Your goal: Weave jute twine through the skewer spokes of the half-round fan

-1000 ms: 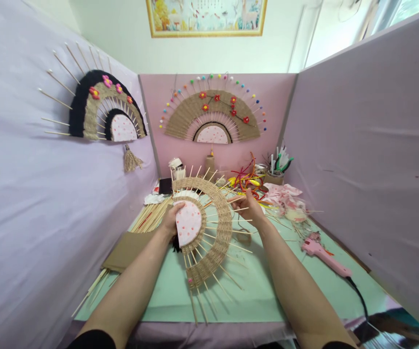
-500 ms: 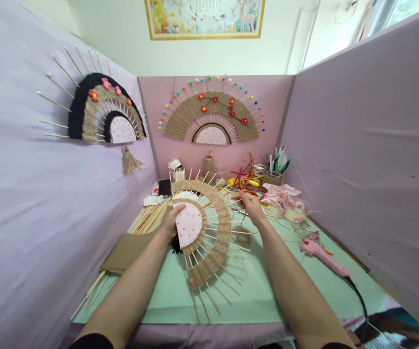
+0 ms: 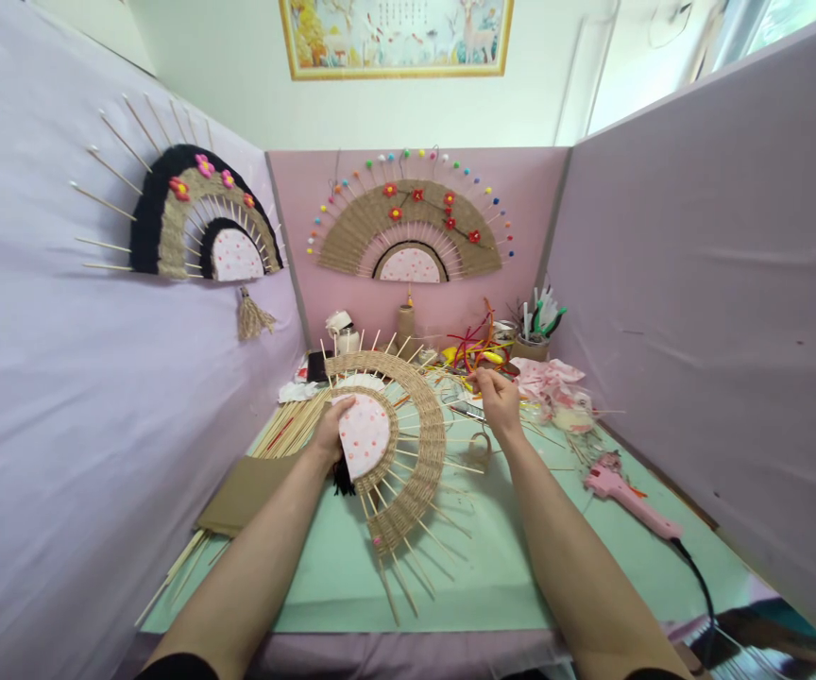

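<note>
A half-round woven fan of tan twine on thin wooden sticks is held above the table, tilted with its rays to the right. My left hand grips it by its flat edge, thumb over the white centre with pink dots. A black tassel hangs below that hand. To the right of the fan, apart from its stick tips, my right hand is closed in a pinch. What lies between its fingers is too small to make out. A loop of brown twine hangs under my right hand.
A pink glue gun with a black cord lies at the right. Loose sticks and brown card lie at the left. Behind are coloured pipe cleaners and pink cloth. Two finished fans hang on the partitions.
My right hand has moved right, away from the fan's sticks, its fingers drawing closer together. The fan has turned slightly and shifted a little left in my left hand.
</note>
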The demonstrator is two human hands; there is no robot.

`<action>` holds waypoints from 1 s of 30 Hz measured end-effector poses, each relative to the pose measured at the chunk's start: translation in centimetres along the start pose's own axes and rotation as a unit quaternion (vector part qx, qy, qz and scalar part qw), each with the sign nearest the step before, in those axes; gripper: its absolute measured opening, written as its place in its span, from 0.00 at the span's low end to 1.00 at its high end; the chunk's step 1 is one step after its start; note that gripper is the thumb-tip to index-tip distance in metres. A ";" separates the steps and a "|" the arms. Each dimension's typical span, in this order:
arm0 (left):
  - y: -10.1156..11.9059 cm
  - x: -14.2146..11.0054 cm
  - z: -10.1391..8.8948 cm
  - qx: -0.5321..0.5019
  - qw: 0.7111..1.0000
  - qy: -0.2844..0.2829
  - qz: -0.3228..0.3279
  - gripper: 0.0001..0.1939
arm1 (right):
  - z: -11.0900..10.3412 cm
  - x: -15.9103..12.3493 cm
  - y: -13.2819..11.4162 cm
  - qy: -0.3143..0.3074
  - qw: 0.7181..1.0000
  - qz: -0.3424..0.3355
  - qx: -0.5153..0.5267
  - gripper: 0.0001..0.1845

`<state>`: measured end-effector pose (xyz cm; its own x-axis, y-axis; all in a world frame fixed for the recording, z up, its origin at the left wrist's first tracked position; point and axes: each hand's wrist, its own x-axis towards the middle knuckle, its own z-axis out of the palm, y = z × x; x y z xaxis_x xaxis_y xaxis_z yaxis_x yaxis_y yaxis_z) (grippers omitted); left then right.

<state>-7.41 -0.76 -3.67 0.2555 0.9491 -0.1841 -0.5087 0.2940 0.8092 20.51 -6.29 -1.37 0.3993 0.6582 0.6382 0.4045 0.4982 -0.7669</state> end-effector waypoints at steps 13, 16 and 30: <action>0.2 0.1 -0.1 -0.043 0.999 -0.001 -0.007 0.09 | 0.7 0.4 0.8 -0.044 0.967 0.128 0.218 0.26; 0.2 -0.1 0.0 -0.060 0.998 -0.002 -0.002 0.08 | 1.0 0.4 0.7 -0.077 0.939 0.181 0.282 0.26; -0.1 -0.3 0.5 -0.091 0.995 0.012 0.034 0.08 | 1.4 0.0 -0.6 -0.223 0.876 0.310 0.295 0.35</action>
<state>-7.05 -1.09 -3.38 0.1967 0.9692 -0.1481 -0.6645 0.2428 0.7067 19.14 -5.80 -1.03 -0.0225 0.9949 0.0988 -0.3241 0.0862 -0.9421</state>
